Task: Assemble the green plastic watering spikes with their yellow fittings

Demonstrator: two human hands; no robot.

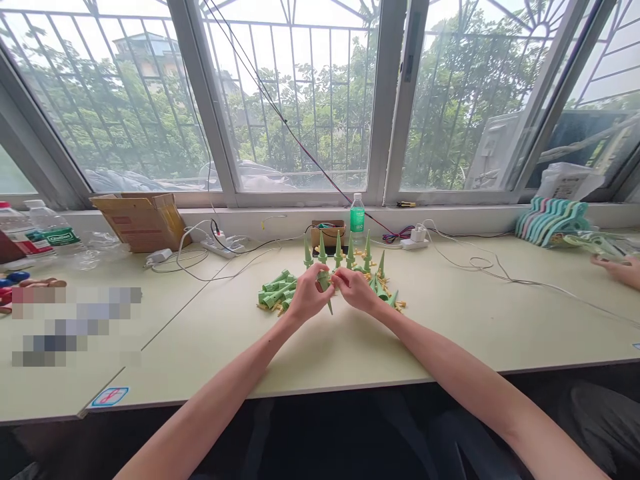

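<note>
My left hand [307, 293] is closed round a green plastic cone [325, 283], its narrow tip pointing down toward the table. Close beside it, my right hand [356, 288] pinches at the cone's upper end; whatever its fingertips hold is too small to make out. Behind both hands a row of several green spiked cones [338, 249] stands upright. To the left lies a heap of green hollow pieces [276, 291], with small yellow pieces [262, 307] at its edge. More green cones [382, 293] and yellow bits [401, 305] lie right of my hands.
Behind the cones are a small cardboard box [327, 233] and a green-labelled bottle [357, 217]. Cables and power strips [223, 247] run along the window. Left stand a carton [140, 223] and bottles; right, teal hangers [550, 221] and another person's hand [620, 270].
</note>
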